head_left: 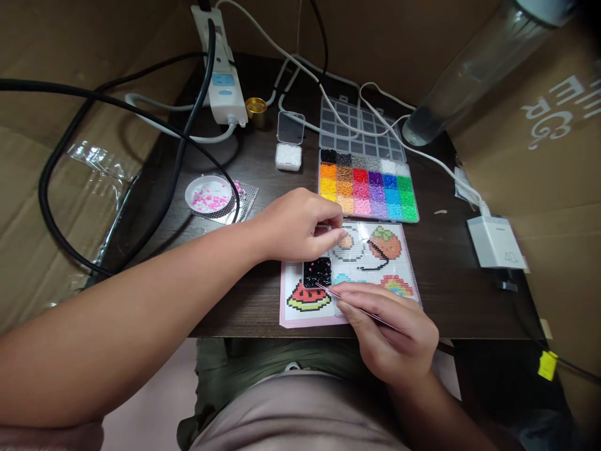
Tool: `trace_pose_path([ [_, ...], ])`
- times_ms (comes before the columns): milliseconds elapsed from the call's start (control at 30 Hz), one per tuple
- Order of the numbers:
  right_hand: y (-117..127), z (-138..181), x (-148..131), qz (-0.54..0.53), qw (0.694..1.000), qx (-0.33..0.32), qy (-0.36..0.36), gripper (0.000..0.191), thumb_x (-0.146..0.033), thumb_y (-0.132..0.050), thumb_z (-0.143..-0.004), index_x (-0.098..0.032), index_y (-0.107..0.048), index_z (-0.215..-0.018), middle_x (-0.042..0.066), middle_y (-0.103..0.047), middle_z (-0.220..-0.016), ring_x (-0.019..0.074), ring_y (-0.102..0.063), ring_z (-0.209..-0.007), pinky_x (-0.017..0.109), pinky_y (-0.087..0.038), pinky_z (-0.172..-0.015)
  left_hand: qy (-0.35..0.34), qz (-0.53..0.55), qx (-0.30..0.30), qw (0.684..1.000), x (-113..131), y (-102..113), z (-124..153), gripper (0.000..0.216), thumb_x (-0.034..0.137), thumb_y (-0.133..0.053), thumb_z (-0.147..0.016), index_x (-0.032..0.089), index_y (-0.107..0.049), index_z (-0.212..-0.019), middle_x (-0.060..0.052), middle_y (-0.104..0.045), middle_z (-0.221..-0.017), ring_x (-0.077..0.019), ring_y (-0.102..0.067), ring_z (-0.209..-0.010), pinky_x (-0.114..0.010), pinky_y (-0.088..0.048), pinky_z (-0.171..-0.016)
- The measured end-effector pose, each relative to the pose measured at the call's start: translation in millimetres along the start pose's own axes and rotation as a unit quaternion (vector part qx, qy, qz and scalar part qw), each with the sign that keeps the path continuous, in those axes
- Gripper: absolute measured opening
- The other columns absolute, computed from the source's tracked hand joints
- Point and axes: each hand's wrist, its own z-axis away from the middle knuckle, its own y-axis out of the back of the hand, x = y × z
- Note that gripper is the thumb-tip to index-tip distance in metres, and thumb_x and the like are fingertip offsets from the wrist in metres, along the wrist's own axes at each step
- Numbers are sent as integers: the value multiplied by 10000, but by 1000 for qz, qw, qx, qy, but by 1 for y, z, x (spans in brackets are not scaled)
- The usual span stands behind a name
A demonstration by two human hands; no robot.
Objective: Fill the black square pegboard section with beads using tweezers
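Black beads (323,270) sit in one small tray (310,288) on the pink-edged pattern sheet (286,316), and the tweezers (364,307) are right on them!
Two hands over one dark wood-grained table (244,307), brown cardboard walls (28,138) rising around it: the right hand (394,326) pinches its one pair of tweezers tight, points down at the tray; the left hand (300,222) curls above the sheet, thumb and forefinger nearly meeting, and whether they grip anything, I cannot tell. Count the rest: one many-coloured bead case (375,220), lid up; one box of white beads (288,166), one dish of pink and white beads (201,181), one gold cup (256,116), one power strip (225,106), one white charger (491,244), one clear tube (469,62).
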Motion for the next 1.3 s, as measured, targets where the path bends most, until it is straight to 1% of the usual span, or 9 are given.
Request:
trace_pose_path([
  [133,9,2,0,15,1000,26,6,288,19,-690,-798,-190,-754,-985,38,-797,-948,179,-772,-852,293,-642,-774,-4,-8,3,1000,0,0,-1,161,255,-613,-829,149,-707,-752,21,-632,-599,-73,-495,-527,-228,-343,-546],
  [233,22,2,6,61,995,82,-6,317,17,-726,-769,-218,-767,-978,17,-799,-953,179,-769,-832,308,-638,-787,-3,-12,-1,1000,0,1,-1,166,257,-612,-835,148,-710,-756,18,-638,-604,-74,-504,-528,-229,-346,-544],
  [333,33,1,15,100,984,142,-36,269,-13,-749,-763,-235,-783,-909,2,-800,-899,183,-765,-796,305,-635,-737,-2,-15,-5,1000,0,2,-1,178,265,-603,-844,150,-707,-757,14,-647,-616,-78,-514,-534,-228,-355,-545],
  [400,37,1,20,116,979,158,-59,228,-50,-753,-777,-247,-790,-886,-1,-798,-872,188,-762,-776,314,-635,-721,0,-18,-7,1000,1,3,-1,180,269,-598,-848,154,-703,-758,12,-655,-627,-80,-521,-538,-227,-360,-546],
  [567,36,5,25,124,976,155,-88,175,-116,-751,-805,-261,-799,-889,8,-798,-865,203,-761,-780,342,-638,-734,9,-17,-11,1000,1,4,-1,185,279,-597,-847,157,-704,-758,3,-662,-633,-85,-526,-540,-225,-360,-543],
  [933,38,6,29,115,982,126,-83,204,-83,-748,-795,-258,-795,-888,3,-799,-873,190,-761,-786,324,-642,-751,14,-17,-16,1000,2,4,-2,190,280,-593,-845,154,-710,-764,-4,-667,-635,-89,-523,-541,-224,-353,-548],
  [1167,38,6,29,129,980,124,-82,153,-114,-749,-800,-242,-796,-870,23,-799,-859,212,-767,-771,351,-657,-733,10,-13,-11,1000,2,4,-2,182,276,-601,-844,154,-707,-759,2,-659,-625,-84,-520,-536,-221,-352,-543],
  [1300,39,6,29,130,981,121,-83,154,-116,-751,-799,-246,-795,-868,20,-799,-859,207,-767,-770,341,-656,-734,8,-14,-10,1000,2,4,-2,181,272,-601,-842,152,-708,-759,1,-660,-628,-83,-520,-535,-221,-355,-541],
])
